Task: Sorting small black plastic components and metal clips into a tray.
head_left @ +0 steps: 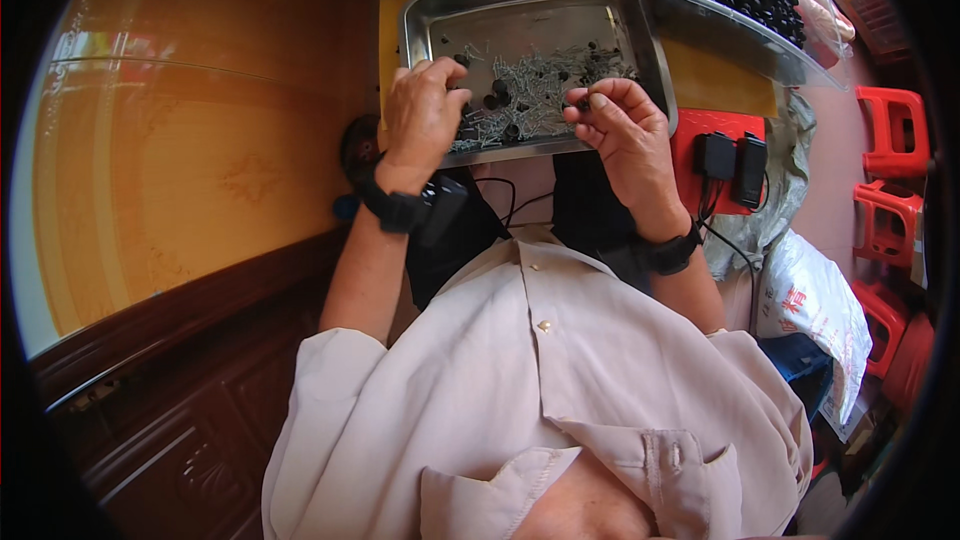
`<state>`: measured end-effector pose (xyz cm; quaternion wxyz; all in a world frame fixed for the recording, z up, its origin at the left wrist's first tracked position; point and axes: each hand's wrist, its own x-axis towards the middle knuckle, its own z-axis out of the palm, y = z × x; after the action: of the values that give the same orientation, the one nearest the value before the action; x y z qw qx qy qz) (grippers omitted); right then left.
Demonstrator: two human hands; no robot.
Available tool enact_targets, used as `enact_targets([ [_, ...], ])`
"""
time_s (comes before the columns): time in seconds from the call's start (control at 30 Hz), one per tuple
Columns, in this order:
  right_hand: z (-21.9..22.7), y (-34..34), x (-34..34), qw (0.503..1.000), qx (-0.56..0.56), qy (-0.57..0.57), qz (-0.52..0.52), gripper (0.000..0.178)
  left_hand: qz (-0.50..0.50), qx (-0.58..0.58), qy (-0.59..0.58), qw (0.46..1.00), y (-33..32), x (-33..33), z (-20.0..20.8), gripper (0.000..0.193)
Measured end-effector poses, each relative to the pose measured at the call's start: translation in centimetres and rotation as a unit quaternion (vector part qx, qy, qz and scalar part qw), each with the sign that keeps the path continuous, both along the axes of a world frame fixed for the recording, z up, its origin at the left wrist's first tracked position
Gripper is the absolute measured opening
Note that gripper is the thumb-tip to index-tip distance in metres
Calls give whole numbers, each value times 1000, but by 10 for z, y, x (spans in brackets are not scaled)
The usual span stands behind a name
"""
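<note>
A shallow metal tray (520,152) in front of me holds a loose heap of silver screws (530,90) and several small round black caps (497,95). My left hand (425,110) is over the tray's left side, fingers bent down, with a gap between thumb and forefinger and nothing seen held there. Over the tray's right side, my right hand (628,130) pinches a small black cap (584,103) between thumb and fingertips. The fingers partly hide that cap. Each wrist wears a black band.
A clear plastic bin (740,32) heaped with black caps stands at the back right. Black adapters (714,156) with cables rest on a red surface (690,130). Red stools (890,130) and a white sack (815,310) are at right; a wooden panel (220,140) is at left.
</note>
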<state>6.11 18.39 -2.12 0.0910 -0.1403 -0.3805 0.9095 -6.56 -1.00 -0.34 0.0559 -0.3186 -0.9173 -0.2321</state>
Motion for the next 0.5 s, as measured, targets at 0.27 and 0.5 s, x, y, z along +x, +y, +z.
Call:
enact_targets([
  [0.27, 2, 1, 2, 999, 44, -18, 23, 16, -49, -114, 9, 992, 1, -12, -10, 17],
  [0.5, -2, 2, 4, 998, 37, -26, 31, 14, -103, -230, -84, 964, 25, -8, -3, 21],
])
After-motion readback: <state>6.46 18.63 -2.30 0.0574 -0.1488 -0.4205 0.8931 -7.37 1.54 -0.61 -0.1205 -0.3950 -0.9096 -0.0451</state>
